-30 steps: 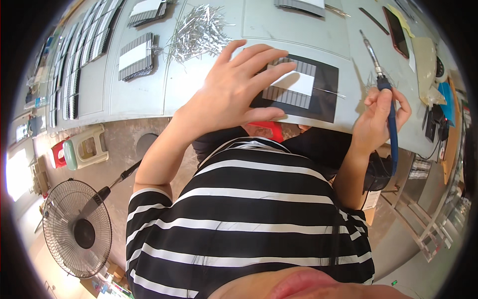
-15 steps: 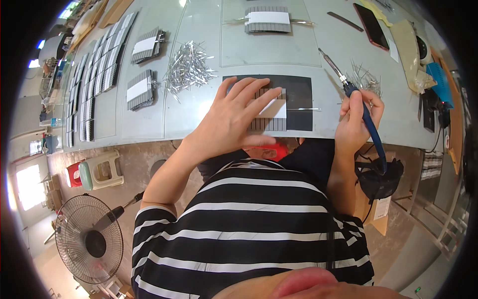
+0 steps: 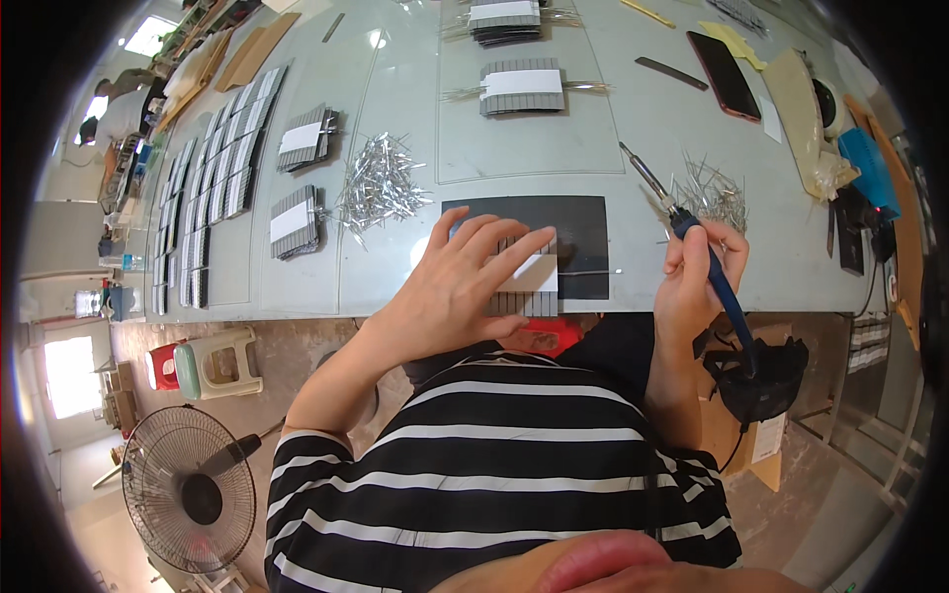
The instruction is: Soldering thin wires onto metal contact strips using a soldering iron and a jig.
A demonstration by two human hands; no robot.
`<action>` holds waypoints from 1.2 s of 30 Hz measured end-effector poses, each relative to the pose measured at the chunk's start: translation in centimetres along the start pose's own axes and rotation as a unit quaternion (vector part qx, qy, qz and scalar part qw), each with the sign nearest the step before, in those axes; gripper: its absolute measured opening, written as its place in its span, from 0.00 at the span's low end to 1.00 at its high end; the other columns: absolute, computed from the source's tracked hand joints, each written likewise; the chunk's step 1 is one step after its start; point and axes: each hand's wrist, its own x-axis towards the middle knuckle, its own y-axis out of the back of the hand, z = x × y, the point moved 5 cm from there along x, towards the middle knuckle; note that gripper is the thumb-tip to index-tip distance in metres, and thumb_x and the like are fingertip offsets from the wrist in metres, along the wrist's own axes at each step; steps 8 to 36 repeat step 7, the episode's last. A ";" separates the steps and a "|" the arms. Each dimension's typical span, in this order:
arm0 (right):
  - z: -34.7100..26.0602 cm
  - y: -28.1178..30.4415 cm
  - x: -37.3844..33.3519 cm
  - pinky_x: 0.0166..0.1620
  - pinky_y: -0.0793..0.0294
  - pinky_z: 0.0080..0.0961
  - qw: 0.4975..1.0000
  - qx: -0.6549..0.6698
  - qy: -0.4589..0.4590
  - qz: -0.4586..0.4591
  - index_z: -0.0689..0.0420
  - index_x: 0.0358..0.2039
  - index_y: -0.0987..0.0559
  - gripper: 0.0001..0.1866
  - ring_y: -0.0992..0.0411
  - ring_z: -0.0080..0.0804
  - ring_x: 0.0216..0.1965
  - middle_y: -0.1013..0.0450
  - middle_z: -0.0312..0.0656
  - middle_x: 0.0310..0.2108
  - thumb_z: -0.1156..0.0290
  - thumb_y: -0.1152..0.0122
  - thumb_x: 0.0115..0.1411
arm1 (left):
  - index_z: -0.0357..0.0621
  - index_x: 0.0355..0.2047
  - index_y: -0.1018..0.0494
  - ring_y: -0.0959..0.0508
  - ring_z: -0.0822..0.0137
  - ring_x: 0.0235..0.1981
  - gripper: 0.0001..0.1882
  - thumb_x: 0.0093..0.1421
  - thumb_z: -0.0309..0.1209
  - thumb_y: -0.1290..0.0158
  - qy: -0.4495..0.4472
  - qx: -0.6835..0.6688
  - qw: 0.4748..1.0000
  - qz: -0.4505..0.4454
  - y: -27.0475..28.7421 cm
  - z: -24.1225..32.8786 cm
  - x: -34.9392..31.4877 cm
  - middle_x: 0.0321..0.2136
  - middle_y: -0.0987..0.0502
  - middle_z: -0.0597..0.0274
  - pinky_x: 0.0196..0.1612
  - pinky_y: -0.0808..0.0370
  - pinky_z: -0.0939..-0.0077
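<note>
My left hand, fingers spread, rests over a grey ribbed piece with a white middle band, hiding its left part. That piece lies on a black mat at the table's near edge, with a thin silvery strip sticking out to its right. My right hand is closed round the dark blue handle of a soldering iron. The iron's metal tip points up and left, in the air, apart from the grey piece.
Loose silvery strips form a pile left of the mat and another pile on the right. Stacks of grey pieces stand farther back, with long rows at left. A phone lies far right; a fan stands lower left.
The whole view has shifted, so the table sits lower in the picture. Both hands keep nearly the same pose, the left over the grey piece and the right holding the soldering iron.
</note>
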 end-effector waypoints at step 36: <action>1.0 2.1 0.6 0.22 0.41 0.17 1.000 0.027 0.002 -0.006 0.60 0.45 0.33 0.09 0.40 0.17 0.21 0.30 0.43 0.27 0.76 0.47 0.67 | 0.56 0.68 0.41 0.30 0.56 0.58 0.50 0.46 0.40 0.30 -0.015 0.080 0.993 0.086 4.2 -3.7 2.7 0.52 0.29 0.55 0.63 0.39 0.42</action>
